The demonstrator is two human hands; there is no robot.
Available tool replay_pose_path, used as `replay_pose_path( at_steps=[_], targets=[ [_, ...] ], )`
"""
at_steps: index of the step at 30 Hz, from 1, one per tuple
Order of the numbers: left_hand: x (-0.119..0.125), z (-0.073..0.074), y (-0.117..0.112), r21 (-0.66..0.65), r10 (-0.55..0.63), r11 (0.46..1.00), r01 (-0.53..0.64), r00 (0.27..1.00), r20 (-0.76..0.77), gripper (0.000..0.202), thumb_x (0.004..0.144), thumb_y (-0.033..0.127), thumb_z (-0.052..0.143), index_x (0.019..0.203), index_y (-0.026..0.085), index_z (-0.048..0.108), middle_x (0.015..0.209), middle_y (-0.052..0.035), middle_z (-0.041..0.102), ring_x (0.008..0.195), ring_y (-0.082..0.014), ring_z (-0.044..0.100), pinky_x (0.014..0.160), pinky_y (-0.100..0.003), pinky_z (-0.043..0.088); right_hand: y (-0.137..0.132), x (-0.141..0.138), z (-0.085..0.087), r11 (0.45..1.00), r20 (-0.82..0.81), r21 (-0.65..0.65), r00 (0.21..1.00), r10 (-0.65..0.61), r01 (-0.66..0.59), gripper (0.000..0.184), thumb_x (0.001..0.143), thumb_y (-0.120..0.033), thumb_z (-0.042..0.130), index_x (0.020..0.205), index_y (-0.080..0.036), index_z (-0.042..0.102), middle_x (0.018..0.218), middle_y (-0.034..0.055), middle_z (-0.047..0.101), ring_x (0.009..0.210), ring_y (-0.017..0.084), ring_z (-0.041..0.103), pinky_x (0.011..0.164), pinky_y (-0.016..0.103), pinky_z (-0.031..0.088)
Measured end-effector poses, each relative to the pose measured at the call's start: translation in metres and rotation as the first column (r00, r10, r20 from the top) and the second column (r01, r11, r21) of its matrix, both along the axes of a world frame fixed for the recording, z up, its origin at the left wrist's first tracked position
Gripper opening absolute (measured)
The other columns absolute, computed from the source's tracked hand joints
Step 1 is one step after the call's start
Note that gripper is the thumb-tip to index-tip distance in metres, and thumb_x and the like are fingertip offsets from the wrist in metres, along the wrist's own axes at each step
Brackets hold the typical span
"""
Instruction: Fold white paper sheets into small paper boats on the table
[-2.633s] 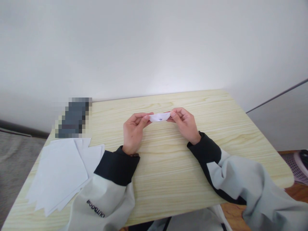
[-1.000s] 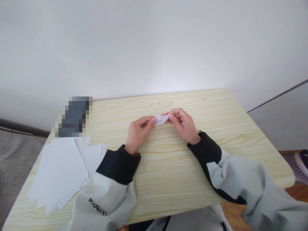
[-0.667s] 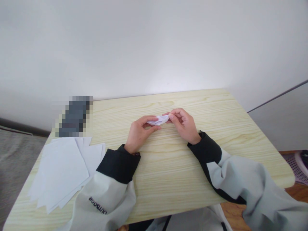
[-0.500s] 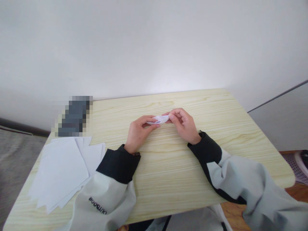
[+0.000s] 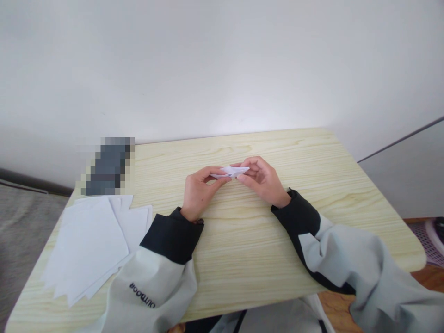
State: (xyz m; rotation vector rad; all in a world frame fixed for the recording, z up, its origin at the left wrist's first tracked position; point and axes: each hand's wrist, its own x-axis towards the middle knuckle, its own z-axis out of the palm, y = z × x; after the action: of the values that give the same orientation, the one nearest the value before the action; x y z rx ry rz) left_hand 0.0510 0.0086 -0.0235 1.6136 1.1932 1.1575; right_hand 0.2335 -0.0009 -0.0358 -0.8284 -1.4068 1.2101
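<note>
1. Folded paper (image 5: 236,171) spans both hands, over the middle of the bench (image 5: 239,259).
2. Left hand (image 5: 199,190): fingers clamped on the paper's left end.
3. Right hand (image 5: 262,181): fingers at its right end; pinched or not, I cannot tell.
4. White sheets (image 5: 92,243) overlap at left.

Soft, diffuse light with faint shadows

And the background is filled by a plain white wall (image 5: 222,69), softly brightened just above the pale wood-grain table (image 5: 236,263)! At right, the white is crossed by a dark slanting line (image 5: 400,140); below, brown wooden floor (image 5: 335,307) is glimpsed, and at far left a grey surface (image 5: 21,231) is seen.
</note>
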Motion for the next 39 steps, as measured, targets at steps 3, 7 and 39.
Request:
replay_pose_path(
  at_steps=[3,7,39],
  targets=[
    [0.0000,-0.0001,0.0001,0.008,0.005,1.000,-0.005,1.000,0.003,0.027,0.068,0.041,0.076,0.079,0.017,0.070,0.093,-0.0057,0.073,0.081,-0.0192,0.068,0.080,-0.033,0.055,0.0020,-0.0009,-0.0030,0.998,0.035,-0.021,0.998,-0.059,0.059,0.030,0.074,-0.039,0.072,0.087,-0.020,0.053,0.102,0.0062,0.071,0.095,0.017,0.068,0.088,0.036,0.055],
    [-0.0003,-0.0002,0.0000,-0.004,0.027,1.000,-0.027,0.999,-0.034,0.024,0.067,0.038,0.077,0.078,0.018,0.070,0.089,-0.0044,0.074,0.081,-0.0196,0.068,0.078,-0.032,0.055,0.0035,-0.0013,-0.0030,0.993,0.048,-0.051,0.994,-0.101,0.103,0.027,0.072,-0.040,0.073,0.078,-0.019,0.056,0.093,0.0045,0.073,0.088,0.017,0.070,0.083,0.033,0.056],
    [-0.0065,-0.0006,0.0049,-0.123,-0.125,0.984,0.125,0.992,0.008,0.037,0.083,0.041,0.063,0.111,0.018,0.067,0.098,-0.0075,0.072,0.082,-0.0188,0.069,0.077,-0.032,0.057,0.0100,0.0049,0.0003,0.946,-0.065,-0.289,0.983,-0.174,0.148,0.036,0.063,-0.042,0.079,0.082,-0.019,0.059,0.061,-0.0045,0.068,0.063,0.016,0.070,0.066,0.033,0.063]
  ],
)
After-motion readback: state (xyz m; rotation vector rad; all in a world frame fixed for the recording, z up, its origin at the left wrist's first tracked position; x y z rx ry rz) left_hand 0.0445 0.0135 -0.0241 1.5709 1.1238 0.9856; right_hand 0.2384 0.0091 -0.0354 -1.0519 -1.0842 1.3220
